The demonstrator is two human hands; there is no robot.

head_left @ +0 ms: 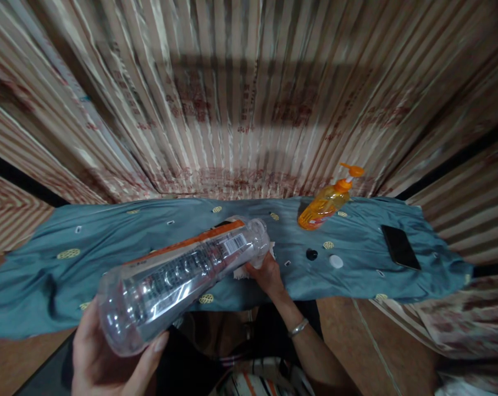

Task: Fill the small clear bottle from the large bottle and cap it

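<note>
Left hand [109, 357] is gripping the clear plastic bottle's [183, 280] base at 7 o'clock; right hand [267, 272] is cupping its top with white cloth [243, 270] — keep it steady — rub evenly.

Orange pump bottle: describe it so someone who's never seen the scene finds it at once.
Start at the blue-grey cloth spread across the table in front of the striped curtain. Go to its far right part, beyond the black cap and white cap and left of the black phone. The orange pump bottle stands alone there, the only orange-tinted container with a pump nozzle, unlike the big clear bottle.
</note>
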